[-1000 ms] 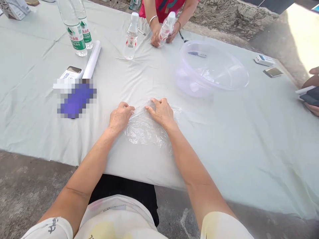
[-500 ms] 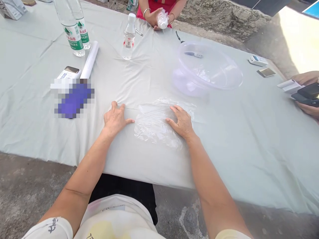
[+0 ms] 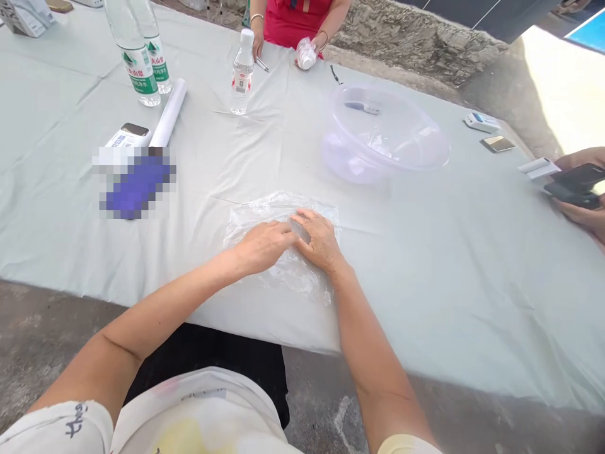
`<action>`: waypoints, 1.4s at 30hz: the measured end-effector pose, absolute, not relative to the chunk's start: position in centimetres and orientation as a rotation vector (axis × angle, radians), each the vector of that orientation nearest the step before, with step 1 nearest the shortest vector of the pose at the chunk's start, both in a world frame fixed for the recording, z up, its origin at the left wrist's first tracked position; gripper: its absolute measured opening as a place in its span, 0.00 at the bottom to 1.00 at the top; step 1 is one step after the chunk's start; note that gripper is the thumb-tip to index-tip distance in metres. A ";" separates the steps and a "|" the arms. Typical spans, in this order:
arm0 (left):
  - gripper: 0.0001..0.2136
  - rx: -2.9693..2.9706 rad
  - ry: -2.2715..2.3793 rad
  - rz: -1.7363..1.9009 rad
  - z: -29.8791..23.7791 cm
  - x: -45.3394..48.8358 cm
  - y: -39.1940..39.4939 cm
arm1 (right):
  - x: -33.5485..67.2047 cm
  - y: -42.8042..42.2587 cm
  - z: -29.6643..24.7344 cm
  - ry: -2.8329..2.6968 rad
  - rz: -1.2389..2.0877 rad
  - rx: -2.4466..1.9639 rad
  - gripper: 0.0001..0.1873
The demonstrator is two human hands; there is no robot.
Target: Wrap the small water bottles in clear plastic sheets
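A crumpled clear plastic sheet (image 3: 262,210) lies spread on the cloth in front of me. Over its middle, my left hand (image 3: 265,246) reaches across with its fingers bent together, apparently pinching the film; its thumb is mostly hidden. My right hand (image 3: 321,243) rests on the right part of the sheet, thumb and fingers apart. The left fingertips meet the right thumb. Beyond the hands stands a translucent purple plastic basin (image 3: 345,157).
Two large water bottles (image 3: 142,79), a white roll (image 3: 169,112) and a blurred purple item (image 3: 137,188) are at left. A small bottle (image 3: 242,75) stands mid-table. Across sits a person in red (image 3: 288,22) holding wrapped plastic. Another person's hands (image 3: 583,211) hold a dark device at right.
My left hand has moved right from the bare cloth onto the plastic sheet, beside my right hand. The person across has parted their hands, one lowering toward a pen-like item.
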State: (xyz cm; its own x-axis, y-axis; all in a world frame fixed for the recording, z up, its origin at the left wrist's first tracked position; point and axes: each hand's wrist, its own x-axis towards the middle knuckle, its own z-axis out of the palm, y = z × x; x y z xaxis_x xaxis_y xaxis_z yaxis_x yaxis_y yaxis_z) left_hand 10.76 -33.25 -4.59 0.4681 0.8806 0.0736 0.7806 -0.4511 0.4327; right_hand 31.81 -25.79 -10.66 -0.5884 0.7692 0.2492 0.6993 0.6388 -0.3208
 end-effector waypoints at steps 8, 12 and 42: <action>0.48 2.180 1.677 -0.125 -4.7 4.5 -29.8 | 33.4 -25.9 -10.4 -2.497 0.352 -1.173 0.31; 0.57 2.135 1.673 -0.302 -3.9 3.0 -29.5 | 34.9 -25.6 -10.3 -2.467 0.411 -1.240 0.32; 0.46 1.232 2.189 1.040 -1.0 -2.2 -6.8 | 27.7 -30.0 -9.3 -2.712 0.298 -0.926 0.54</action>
State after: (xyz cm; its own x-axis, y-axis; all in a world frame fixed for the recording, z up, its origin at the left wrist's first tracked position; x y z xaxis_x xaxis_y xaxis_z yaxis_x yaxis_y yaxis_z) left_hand -2.22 -6.78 -0.96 -0.5192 0.8547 0.0011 0.5405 0.3273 0.7751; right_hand 27.65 -29.97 -9.33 -0.7629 0.6217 0.1773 0.5684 0.7757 -0.2744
